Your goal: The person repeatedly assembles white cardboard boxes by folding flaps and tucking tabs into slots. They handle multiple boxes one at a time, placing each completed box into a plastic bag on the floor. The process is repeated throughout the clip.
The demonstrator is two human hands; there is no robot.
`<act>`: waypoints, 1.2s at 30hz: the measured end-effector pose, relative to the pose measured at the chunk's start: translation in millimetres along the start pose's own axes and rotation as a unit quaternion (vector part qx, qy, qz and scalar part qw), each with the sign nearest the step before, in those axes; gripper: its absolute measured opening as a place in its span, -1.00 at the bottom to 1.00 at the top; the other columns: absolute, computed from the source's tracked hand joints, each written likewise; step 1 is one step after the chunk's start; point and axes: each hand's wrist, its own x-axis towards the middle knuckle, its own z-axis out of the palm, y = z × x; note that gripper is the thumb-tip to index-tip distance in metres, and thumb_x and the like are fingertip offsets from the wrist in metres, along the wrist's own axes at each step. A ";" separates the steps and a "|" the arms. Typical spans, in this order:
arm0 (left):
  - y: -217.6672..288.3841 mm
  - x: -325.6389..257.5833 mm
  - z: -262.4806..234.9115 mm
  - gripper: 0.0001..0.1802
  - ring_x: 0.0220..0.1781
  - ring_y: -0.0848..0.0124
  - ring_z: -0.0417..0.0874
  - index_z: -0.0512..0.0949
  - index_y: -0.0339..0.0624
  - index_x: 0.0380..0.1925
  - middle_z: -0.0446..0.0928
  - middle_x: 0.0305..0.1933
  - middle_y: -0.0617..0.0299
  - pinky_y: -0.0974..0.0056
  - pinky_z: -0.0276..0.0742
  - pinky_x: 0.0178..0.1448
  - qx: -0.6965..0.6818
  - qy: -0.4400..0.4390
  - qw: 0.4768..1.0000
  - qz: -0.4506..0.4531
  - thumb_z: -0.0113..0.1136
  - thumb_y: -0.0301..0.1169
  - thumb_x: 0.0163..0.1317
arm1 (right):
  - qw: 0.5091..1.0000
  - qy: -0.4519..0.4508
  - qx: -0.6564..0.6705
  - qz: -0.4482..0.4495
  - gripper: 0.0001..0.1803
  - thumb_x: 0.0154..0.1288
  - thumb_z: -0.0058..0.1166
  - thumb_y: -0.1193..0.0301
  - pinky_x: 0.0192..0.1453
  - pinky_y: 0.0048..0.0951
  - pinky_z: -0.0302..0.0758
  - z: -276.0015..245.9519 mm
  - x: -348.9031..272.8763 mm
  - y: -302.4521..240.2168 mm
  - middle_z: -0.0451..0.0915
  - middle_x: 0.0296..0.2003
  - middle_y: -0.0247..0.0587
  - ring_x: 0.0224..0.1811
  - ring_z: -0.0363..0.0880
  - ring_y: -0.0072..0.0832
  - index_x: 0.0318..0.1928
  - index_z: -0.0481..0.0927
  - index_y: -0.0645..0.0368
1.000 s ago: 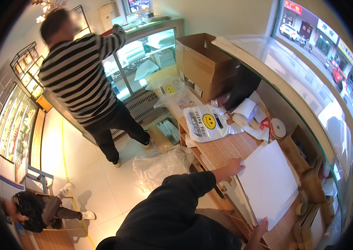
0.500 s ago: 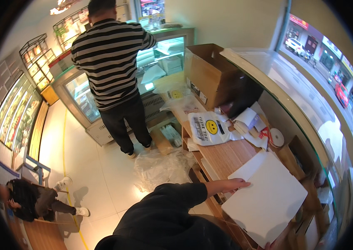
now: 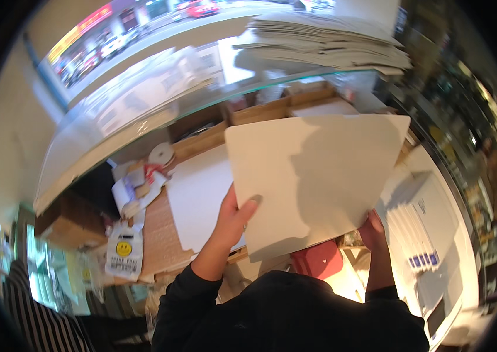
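Observation:
A flat white cardboard sheet (image 3: 307, 176) with rounded corners is held up between both hands, a shadow across its surface. My left hand (image 3: 238, 214) grips its left edge, thumb on top and the other fingers hidden underneath. At the near right corner, my right hand (image 3: 371, 232) is closed on the edge, its fingertips partly hidden by the sheet. A second white sheet (image 3: 198, 199) lies on the wooden counter (image 3: 157, 234), to the left of the held one and partly covered by it.
Paper scraps, a white roll (image 3: 161, 154) and a smiley-face plastic bag (image 3: 124, 252) lie on the left. Flat folded sheets (image 3: 330, 44) are stacked on the glass top. White packs (image 3: 415, 237) stand at right, a red object (image 3: 317, 260) below. A person in stripes (image 3: 34, 305) is far left.
My view has swung to the right. The held sheet has moved right along the counter, away from the second sheet. My right hand, barely visible before, now shows at its near right corner.

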 end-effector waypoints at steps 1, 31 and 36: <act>1.7 3.8 6.7 -0.50 0.06 0.50 0.46 0.30 -0.26 0.20 0.46 0.08 0.26 0.34 0.42 0.12 -0.038 -0.007 0.999 -0.011 0.12 -0.35 0.31 | 1.000 0.008 0.008 -0.017 -0.52 0.39 -0.13 0.38 0.35 -0.23 0.21 0.9 -13.1 -5.8 0.36 0.22 -0.20 0.25 0.33 -0.34 0.28 0.28 0.23; -9.6 -1.8 60.7 -0.58 0.33 -0.03 0.28 0.46 -0.16 0.06 0.27 0.34 0.01 -0.29 0.05 0.34 0.574 -0.241 0.686 0.377 0.18 -0.44 0.15 | 0.943 0.191 0.041 -0.271 -0.69 0.37 -0.06 0.37 -0.26 -0.40 0.67 47.2 -75.0 -107.4 0.59 -0.14 -0.19 -0.22 0.65 -0.40 0.05 0.39 0.24; -44.5 -7.9 12.3 -0.53 0.29 -0.09 0.31 0.38 -0.29 0.14 0.31 0.30 -0.10 -0.10 0.13 0.39 0.589 -0.226 0.753 0.184 0.14 -0.46 0.21 | 0.839 0.341 0.032 -0.423 -0.74 0.34 -0.07 0.36 -0.06 -0.29 0.64 -63.9 -87.1 -126.3 0.56 -0.12 -0.16 -0.16 0.63 -0.34 -0.04 0.41 0.23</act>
